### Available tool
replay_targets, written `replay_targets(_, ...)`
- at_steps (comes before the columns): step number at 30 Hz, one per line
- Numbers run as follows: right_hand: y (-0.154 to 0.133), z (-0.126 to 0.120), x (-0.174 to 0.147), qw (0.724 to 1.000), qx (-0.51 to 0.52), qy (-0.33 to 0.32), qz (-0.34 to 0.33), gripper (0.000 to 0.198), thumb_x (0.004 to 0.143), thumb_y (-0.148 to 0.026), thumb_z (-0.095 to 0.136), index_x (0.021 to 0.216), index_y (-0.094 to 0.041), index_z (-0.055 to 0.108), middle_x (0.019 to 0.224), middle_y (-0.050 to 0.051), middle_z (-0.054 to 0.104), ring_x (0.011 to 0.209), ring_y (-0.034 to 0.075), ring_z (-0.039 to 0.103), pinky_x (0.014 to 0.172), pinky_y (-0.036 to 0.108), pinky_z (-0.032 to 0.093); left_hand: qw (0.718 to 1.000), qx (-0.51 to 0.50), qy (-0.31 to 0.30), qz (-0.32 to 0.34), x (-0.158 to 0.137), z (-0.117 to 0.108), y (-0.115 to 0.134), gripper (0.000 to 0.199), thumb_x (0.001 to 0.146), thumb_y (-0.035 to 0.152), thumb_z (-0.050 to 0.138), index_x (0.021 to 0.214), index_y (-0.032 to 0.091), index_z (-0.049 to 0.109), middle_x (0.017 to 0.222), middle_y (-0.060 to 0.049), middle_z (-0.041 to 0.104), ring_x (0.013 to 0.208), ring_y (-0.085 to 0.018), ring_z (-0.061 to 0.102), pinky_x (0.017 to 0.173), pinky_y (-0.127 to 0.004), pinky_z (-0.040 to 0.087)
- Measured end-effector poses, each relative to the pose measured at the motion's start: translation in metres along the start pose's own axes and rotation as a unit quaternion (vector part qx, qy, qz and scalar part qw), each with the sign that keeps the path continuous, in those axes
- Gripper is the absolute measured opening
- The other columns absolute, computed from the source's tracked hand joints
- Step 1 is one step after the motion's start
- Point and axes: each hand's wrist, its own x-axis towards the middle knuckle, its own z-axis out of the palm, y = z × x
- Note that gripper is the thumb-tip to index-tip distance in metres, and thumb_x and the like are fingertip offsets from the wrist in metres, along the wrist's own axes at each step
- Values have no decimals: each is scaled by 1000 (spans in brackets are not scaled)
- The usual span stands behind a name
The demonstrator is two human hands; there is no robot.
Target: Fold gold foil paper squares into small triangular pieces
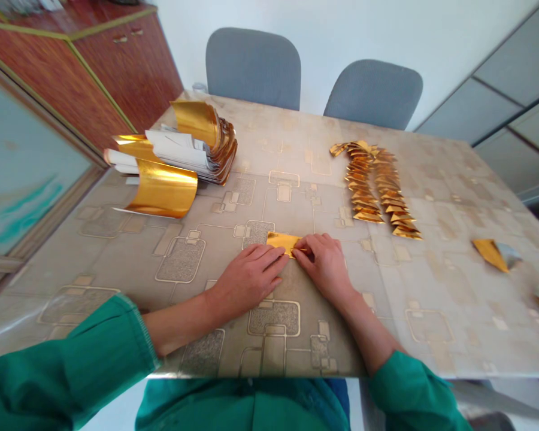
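Observation:
A small folded piece of gold foil paper [281,240] lies flat on the table in front of me. My left hand [251,272] rests with its fingers stretched out, the fingertips pressing on the paper's near left edge and the thumb apart below them. At the paper's right end, my right hand [326,263] is closed, with thumb and forefinger pinching its edge. Part of the paper is hidden beneath the fingers. Two rows of folded gold paper pieces [363,185] stand beyond my right hand, nested one against another.
At the back left sits a stack of curled gold and white sheets [224,149], with a loose curled gold sheet [164,188] before it. A folded gold piece [491,254] lies far right. The patterned tablecloth [431,275] covers the table; two grey chairs [254,69] stand behind.

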Motion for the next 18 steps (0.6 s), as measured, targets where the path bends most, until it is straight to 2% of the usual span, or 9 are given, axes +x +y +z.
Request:
replay_targets(14, 1, -3, 0, 1000, 20, 8, -7, 8, 90, -28, 65, 86, -21, 64, 79, 2, 67, 78, 20, 55, 72, 34, 33, 1000, -7, -5, -3, -1, 0, -1, 35, 95, 25, 55, 128, 14, 58, 129, -13, 62, 113, -28, 57, 97, -46, 46)
replay_targets(18, 2, -6, 1, 998, 52, -15, -8, 11, 86, -28, 69, 82, -21, 61, 80, 2, 67, 77, 19, 54, 72, 32, 35, 997, -56, 16, -47, 3, -5, -6, 42, 94, 25, 59, 134, 16, 52, 133, -13, 59, 117, -28, 55, 100, -45, 45)
